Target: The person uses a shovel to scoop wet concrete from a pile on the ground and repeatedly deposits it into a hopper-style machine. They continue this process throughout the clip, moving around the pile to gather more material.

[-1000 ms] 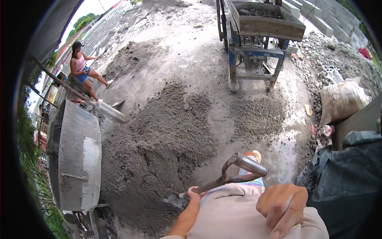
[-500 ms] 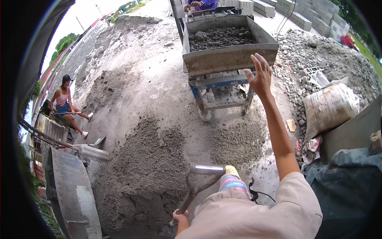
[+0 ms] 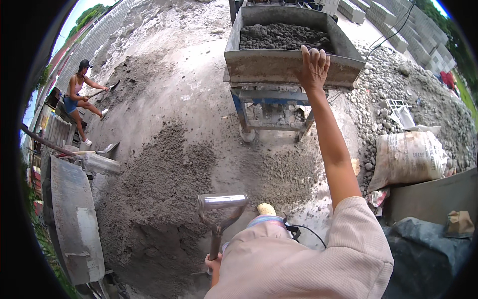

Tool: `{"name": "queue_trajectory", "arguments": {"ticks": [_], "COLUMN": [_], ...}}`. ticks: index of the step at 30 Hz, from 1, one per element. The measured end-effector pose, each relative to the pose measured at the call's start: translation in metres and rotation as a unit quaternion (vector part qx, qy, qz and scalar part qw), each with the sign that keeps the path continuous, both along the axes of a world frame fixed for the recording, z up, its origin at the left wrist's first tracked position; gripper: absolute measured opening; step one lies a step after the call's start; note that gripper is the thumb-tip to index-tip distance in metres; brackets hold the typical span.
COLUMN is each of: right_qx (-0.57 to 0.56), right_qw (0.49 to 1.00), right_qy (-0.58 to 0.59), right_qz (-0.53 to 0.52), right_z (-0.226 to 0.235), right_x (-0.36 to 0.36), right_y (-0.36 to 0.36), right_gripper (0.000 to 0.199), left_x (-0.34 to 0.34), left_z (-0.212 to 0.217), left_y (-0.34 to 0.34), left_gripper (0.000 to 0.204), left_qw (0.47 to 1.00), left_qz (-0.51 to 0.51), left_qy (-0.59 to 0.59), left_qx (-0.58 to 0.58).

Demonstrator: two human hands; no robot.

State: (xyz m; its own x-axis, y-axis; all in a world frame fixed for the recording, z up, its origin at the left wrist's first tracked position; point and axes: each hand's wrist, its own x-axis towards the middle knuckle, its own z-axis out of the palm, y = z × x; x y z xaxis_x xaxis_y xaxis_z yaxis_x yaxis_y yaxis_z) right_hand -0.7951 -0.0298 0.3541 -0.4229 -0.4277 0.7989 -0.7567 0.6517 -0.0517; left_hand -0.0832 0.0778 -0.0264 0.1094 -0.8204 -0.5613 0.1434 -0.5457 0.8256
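My left hand [image 3: 214,263] is wrapped round the shaft of a shovel [image 3: 215,244] low beside my body. The shovel's metal D-shaped grip points up and away from me, and its blade is mostly hidden. My right arm stretches forward, and my right hand [image 3: 314,69] lies over the front rim of a metal hopper [image 3: 264,67], fingers bent over the edge. Dark, damp, lumpy mix [image 3: 284,37] partly fills the hopper, which stands on a blue-and-grey frame [image 3: 269,94]. A large heap of grey mix [image 3: 159,194] spreads on the ground to my left.
A smaller patch of mix [image 3: 289,172] lies before the hopper. At left, a co-worker [image 3: 77,99] holds a shovel near another heap, and a metal sheet [image 3: 77,224] leans. A filled sack [image 3: 408,157], gravel [image 3: 378,84] and a dark tarp [image 3: 423,254] are at right; concrete blocks are stacked behind.
My right hand has come forward and down onto the hopper's rim. The shovel's grip has shifted left and stands more upright. The co-worker's shovel has swung up toward the far heap.
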Motion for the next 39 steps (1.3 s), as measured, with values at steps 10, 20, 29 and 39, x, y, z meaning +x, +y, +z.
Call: {"name": "queue_trajectory", "arguments": {"ticks": [10,20,29,39], "right_qx": [0.008,-0.022,-0.017,-0.032], "right_qw": [1.0,1.0,1.0,0.999], "right_qy": [0.002,-0.012,-0.017,-0.019], "right_qz": [-0.014,0.009,0.003,0.009], "right_z": [0.006,-0.004,-0.005,-0.003], "right_x": [-0.01,-0.006,-0.016,-0.006], "right_y": [-0.002,-0.005,-0.015,-0.012], "right_gripper": [0.071,0.07,0.07,0.067], "left_x": [0.008,0.033,0.007,0.004], "left_z": [0.001,-0.064,-0.043,-0.034], "left_y": [0.005,-0.006,-0.006,-0.002], "left_gripper": [0.016,0.024,0.021,0.017], "left_qw": [0.978,0.873,0.893,0.998], "left_qz": [-0.139,0.289,0.231,0.007], "left_qy": [-0.152,0.371,0.344,0.058], "left_qx": [-0.032,0.127,0.176,-0.018]}}
